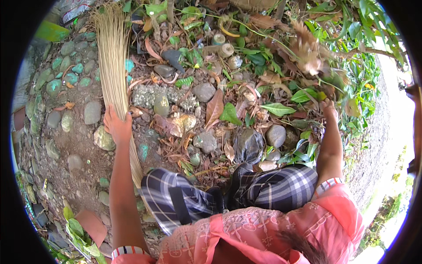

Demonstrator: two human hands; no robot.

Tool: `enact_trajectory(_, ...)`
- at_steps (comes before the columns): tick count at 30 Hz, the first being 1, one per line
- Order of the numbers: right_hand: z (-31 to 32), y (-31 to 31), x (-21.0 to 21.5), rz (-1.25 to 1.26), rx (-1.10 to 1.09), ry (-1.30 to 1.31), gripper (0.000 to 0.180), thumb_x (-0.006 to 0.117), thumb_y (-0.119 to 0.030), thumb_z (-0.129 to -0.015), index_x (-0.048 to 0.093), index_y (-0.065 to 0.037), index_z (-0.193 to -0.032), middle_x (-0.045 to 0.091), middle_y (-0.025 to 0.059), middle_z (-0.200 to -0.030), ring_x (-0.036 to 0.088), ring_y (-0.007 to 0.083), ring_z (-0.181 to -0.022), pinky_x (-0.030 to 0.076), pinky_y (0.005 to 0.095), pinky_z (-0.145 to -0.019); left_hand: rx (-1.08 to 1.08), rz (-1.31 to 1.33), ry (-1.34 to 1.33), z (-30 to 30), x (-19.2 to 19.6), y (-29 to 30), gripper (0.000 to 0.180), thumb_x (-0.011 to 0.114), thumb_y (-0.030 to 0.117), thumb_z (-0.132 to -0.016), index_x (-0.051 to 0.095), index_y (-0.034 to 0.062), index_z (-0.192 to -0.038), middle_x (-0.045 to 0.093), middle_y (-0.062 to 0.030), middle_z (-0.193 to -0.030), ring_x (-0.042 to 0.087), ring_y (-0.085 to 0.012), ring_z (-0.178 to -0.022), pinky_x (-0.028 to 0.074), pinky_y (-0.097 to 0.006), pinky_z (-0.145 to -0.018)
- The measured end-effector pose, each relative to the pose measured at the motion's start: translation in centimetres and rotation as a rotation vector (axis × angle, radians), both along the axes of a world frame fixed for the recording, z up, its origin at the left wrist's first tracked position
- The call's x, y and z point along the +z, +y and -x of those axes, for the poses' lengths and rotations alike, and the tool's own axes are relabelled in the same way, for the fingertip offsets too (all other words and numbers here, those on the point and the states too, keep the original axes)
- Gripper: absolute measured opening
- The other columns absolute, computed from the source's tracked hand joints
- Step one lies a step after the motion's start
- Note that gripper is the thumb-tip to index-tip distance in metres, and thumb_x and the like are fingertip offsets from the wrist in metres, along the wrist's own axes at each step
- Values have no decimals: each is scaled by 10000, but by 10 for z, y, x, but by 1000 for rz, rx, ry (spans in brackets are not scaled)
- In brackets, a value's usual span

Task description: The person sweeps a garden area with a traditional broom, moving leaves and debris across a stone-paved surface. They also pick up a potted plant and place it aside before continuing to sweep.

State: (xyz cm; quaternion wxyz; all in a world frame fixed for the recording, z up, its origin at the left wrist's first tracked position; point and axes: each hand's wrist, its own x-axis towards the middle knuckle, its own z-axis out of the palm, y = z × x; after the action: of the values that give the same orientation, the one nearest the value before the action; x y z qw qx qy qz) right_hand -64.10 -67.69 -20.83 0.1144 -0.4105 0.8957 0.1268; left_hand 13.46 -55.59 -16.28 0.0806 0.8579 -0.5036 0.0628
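Observation:
My left hand (118, 124) is closed round a broom (110, 57) of thin, pale sticks. The bundle's wide end points away from me over the stony ground, while its narrow end runs back along my forearm to my knee. To the right, my right hand (329, 110) is closed at the near end of a clump of leaves (309, 59), brown and partly green. The clump is smeared by motion, and it partly hides my fingers. Under and beside it lie a long green leaf (278, 109) and other plant litter.
Rounded stones (92, 112), some with green paint, are set in soil at left. Dry leaves, a concrete chunk (151, 94) and a black plastic bag (249, 146) lie before my knees. A branch (367, 51) and bushes border the right, beside a grey surface (387, 123).

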Motion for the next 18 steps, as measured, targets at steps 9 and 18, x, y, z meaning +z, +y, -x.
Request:
enact_trajectory(9, 83, 24, 0, 23, 346, 577, 439, 357, -244, -915, 383, -277, -1352, 243, 116, -1471, 323, 284, -1313, 278, 429, -1057, 26, 36, 23, -2, -8, 0, 709, 660, 268, -767, 334, 112, -1377, 332, -83, -1398, 283, -307, -1288, 203, -505, -1045)
enact_trajectory(18, -252, -10, -14, 450, 469, -740, 563, 475, -527, -869, 387, -64, -1175, 603, 296, -899, 602, 450, -860, 486, 504, -770, 40, -15, -28, -5, -9, -1, 721, 672, 290, -756, 341, 127, -1376, 344, -75, -1391, 297, -299, -1281, 241, -549, -1010)
